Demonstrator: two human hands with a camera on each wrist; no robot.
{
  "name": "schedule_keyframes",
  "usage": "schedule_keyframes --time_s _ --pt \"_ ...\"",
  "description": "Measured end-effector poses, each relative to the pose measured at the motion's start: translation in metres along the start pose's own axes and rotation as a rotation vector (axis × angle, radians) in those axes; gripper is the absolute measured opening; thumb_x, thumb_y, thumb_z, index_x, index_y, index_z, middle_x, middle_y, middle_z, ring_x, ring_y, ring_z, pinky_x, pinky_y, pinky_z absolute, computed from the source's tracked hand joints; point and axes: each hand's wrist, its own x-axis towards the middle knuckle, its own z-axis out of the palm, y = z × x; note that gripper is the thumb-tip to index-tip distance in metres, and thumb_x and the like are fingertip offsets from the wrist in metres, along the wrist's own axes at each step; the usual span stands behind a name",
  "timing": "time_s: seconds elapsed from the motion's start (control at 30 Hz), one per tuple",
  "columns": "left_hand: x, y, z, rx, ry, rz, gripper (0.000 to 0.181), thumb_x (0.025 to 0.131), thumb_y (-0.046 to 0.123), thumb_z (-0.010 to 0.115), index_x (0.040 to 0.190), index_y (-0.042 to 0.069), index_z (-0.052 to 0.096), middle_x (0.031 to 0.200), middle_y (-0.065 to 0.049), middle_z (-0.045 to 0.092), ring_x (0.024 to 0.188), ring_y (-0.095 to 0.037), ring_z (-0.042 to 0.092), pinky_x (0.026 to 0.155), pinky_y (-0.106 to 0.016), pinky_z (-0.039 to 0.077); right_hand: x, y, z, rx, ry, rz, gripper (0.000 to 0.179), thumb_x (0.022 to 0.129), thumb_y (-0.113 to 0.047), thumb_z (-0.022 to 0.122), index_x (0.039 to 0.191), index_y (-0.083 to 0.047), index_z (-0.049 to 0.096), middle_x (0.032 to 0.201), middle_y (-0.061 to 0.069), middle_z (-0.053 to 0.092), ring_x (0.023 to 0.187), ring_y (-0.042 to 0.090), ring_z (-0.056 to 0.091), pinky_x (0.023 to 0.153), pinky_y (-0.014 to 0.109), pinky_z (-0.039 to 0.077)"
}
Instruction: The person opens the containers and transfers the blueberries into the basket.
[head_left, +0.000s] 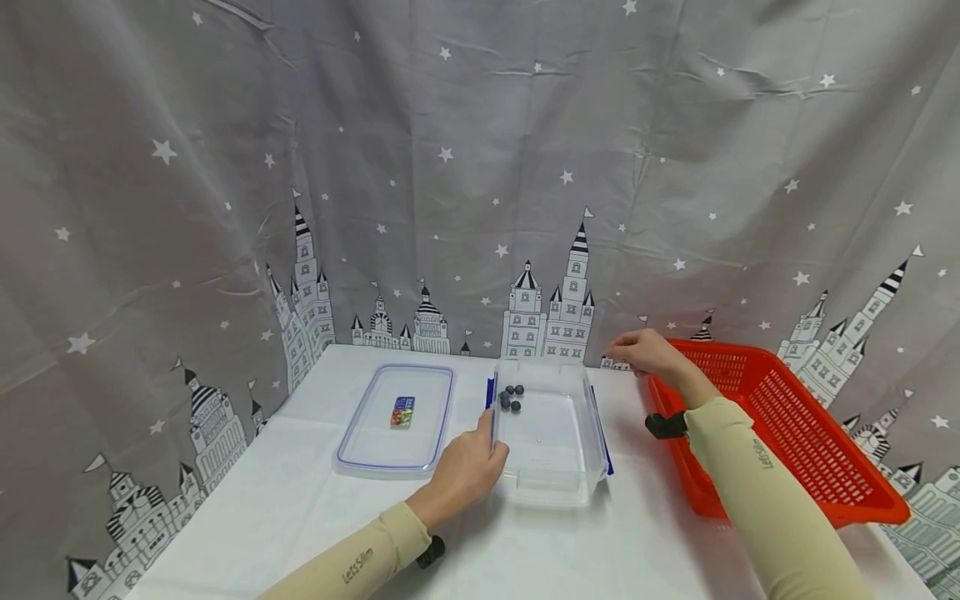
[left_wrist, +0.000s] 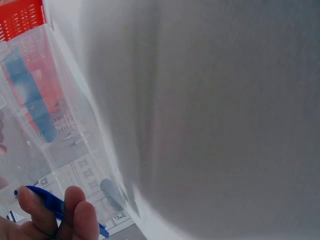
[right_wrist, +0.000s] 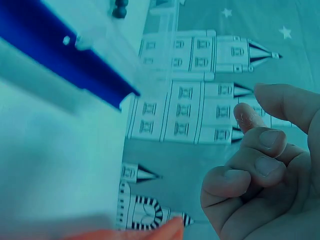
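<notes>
A clear plastic food container (head_left: pixel 551 482) with blue side latches sits on the white table. Several small dark round balls (head_left: pixel 515 407), which look like blueberries, lie inside it by its left wall. My left hand (head_left: pixel 467 467) grips that left side, thumb at the rim. In the left wrist view its fingers (left_wrist: pixel 84 220) curl at the blue latch (left_wrist: pixel 47 201). Raised beyond the container's back right corner is my right hand (head_left: pixel 648 354), near the red basket (head_left: pixel 780 408). Its fingers (right_wrist: pixel 270 167) bend loosely, thumb apart from them, with nothing visible in between.
Left of the container a clear lid (head_left: pixel 367 437) with a blue seal and a coloured label lies flat. The red slotted basket stands at the right, under my right forearm. A grey curtain (head_left: pixel 465 208) printed with castles and stars hangs behind the table.
</notes>
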Motion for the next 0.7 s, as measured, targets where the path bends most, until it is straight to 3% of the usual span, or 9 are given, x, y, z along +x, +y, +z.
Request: schedule_keyframes --time_s 0.2,0.43,0.7 --pt "0.000 0.000 -0.001 -0.005 -0.003 -0.003 0.065 0.096 0.027 0.045 0.152 -0.005 0.035 0.081 -0.013 0.068 0.056 -0.015 0.052 0.053 -0.031 0.041 0.009 -0.013 0.017 0.021 -0.003 0.001 0.037 0.098 -0.026 0.063 0.123 0.001 0.067 0.068 0.000 0.044 0.057 0.015 0.044 0.058 0.026 0.039" --pt "0.000 0.002 -0.001 -0.013 -0.008 -0.009 0.065 0.097 0.027 0.045 0.152 -0.005 0.035 0.076 -0.010 0.064 0.053 -0.014 0.051 0.050 -0.031 0.040 0.021 -0.025 0.039 0.127 -0.028 0.019 0.031 0.097 -0.024 0.066 0.117 -0.002 0.070 0.076 0.003 0.047 0.062 0.018 0.046 0.063 0.027 0.043" --pt "0.000 0.003 0.000 0.001 -0.003 -0.016 0.064 0.096 0.027 0.045 0.151 -0.005 0.036 0.084 -0.015 0.069 0.057 -0.015 0.052 0.054 -0.032 0.042 0.034 -0.035 0.063 0.209 -0.057 0.019 0.030 0.096 -0.024 0.067 0.117 -0.004 0.070 0.071 0.001 0.044 0.063 0.017 0.044 0.066 0.029 0.044"
